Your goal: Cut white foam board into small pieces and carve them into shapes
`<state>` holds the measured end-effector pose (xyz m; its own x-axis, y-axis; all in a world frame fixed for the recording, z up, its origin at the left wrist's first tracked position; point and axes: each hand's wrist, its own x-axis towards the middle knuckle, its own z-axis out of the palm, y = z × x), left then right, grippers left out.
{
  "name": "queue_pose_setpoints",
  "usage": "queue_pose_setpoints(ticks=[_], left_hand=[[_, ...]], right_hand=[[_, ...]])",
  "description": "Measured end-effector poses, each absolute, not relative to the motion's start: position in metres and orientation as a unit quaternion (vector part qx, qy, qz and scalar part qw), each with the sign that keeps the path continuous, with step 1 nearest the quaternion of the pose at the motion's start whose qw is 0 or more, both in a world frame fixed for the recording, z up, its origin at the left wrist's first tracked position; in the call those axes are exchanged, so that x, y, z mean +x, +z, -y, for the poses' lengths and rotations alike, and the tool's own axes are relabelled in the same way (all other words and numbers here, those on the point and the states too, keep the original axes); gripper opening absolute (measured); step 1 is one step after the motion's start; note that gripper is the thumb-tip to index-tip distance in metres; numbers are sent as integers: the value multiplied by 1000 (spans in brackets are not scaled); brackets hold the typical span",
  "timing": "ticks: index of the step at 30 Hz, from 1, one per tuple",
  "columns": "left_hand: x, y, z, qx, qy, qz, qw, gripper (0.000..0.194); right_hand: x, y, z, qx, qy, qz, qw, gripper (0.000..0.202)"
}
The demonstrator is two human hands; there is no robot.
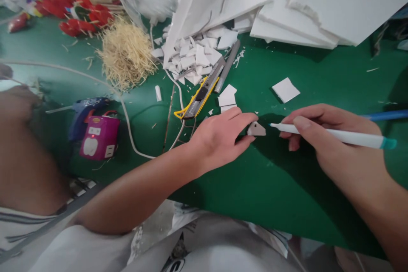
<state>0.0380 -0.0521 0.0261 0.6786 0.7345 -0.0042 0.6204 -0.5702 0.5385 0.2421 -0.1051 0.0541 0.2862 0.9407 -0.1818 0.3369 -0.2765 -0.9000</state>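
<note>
White piece (259, 129) with a dark dot, pinched in the left grip (219, 136) over the green worktop (255, 187). Just right, white marker (353, 137), pinched in the right grip (338, 136), pointing at the piece but apart. Farther, yellow-and-grey cutter (201, 93) near white scraps (194, 57); well to the left, pink box (100, 136).

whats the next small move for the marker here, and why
Probably ease the marker left to the small white piece: the left hand pinches it with its dotted end exposed, while the right hand aims the marker's tip at it across a gap.
</note>
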Motion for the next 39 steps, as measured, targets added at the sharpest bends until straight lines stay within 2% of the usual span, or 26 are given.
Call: queue_pose_setpoints(ticks=[7,20,39], left_hand=[[37,24,52,881,143,-366,261,31],[38,24,51,879,163,-361,267,22],[35,23,52,872,156,-367,285,28]], right_hand=[[245,49,106,-692,370,475,397,13],[240,58,109,-736,326,495,328,24],[240,53,111,-715,337,499,354,16]])
